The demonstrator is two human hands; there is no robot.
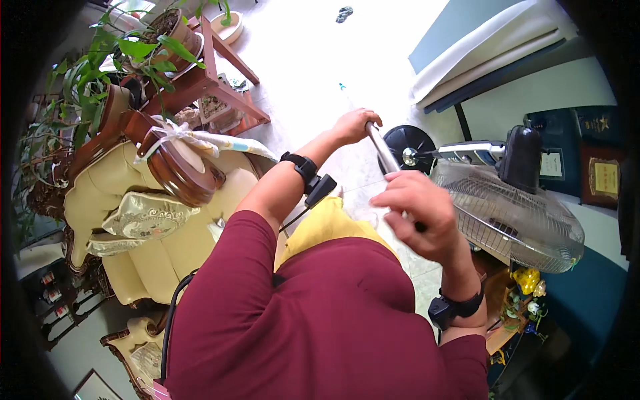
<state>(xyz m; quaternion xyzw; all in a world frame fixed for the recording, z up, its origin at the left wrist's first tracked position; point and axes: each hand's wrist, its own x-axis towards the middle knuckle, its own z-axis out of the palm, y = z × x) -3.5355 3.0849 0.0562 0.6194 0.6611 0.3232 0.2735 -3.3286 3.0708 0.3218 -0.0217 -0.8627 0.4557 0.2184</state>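
**Both hands on metal pole, axis running far-left to near-right**

Far left: potted plants (143, 47) on a red-brown wooden stand (213, 80). Below that, a cream armchair (167, 247) with dark carved arms and an embroidered cushion (150, 215). None of it near the hands.

Centre: left hand (357, 125) is the farther one, arm stretched out, black wrist strap (301, 165) on the forearm. Fingers wrapped shut around a shiny metal pole (382, 150), gripping the far part.

Pole long axis: slants from the left hand down and right toward the right hand, then drops behind it. Lower end hidden, can't tell where it goes. Floor beyond is blown out white.

Right hand (420, 213) is nearer the body, lower on the same pole. Fingers curled over it, thumb side up; looks like a grip, though contact with the shaft is mostly hidden by the knuckles. Black wrist band (455, 309) here too.

Hands are near each other along the shaft, not touching.

Right: pedestal fan (510, 213), wire cage tilted, dark motor housing behind it, round black base (408, 140) just right of the pole. Dark framed plaques (603, 175) on the far-right wall.
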